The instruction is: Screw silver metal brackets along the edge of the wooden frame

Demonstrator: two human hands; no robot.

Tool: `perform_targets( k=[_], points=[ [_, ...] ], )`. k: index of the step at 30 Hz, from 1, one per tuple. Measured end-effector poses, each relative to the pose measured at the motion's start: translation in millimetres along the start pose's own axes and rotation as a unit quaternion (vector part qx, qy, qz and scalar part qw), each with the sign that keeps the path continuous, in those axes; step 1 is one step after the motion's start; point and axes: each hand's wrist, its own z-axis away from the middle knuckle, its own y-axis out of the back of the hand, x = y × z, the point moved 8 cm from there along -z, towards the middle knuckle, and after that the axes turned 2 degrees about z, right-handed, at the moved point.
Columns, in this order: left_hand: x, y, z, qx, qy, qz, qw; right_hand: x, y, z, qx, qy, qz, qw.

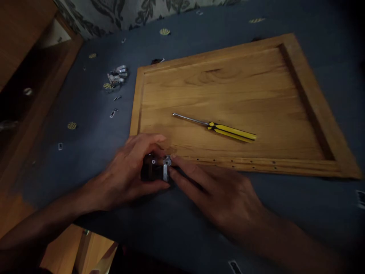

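A framed wooden panel (228, 99) lies on the dark blue patterned cloth. At its near left corner is a small metal hinge (166, 167). My left hand (125, 167) curls around the hinge, thumb below and fingers above, closed on it. The fingertips of my right hand (216, 190) press against the hinge's right side. A screwdriver (228, 131) with a yellow and black handle rests on the panel, its shaft pointing left. Several small dark holes run along the panel's near edge.
Several metal hinges (117, 76) sit in a pile left of the panel, with loose screws (117, 97) in front of them. Wooden furniture (42, 114) stands at the left. Patterned wallpaper (128, 13) borders the far edge of the cloth (94, 87).
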Motion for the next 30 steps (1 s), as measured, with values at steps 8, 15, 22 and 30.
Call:
perform_targets(
  k=[8,15,22,30],
  points=[
    [0,1.5,-3,-0.001,0.016,0.02,1.0,1,5,-7,-0.016,0.005,-0.003,1.0],
    [-9,-4.0,0,0.02,-0.003,0.039,0.999,24,24,-5,0.015,-0.034,-0.054,0.998],
    [-10,-7.6,-3,0.009,0.004,0.054,0.999,80,44,-12,-0.051,-0.084,0.1,0.99],
    [-9,-7.9,-4,0.025,-0.022,0.041,0.999,102,36,-3,-0.065,-0.118,0.032,0.99]
  ],
)
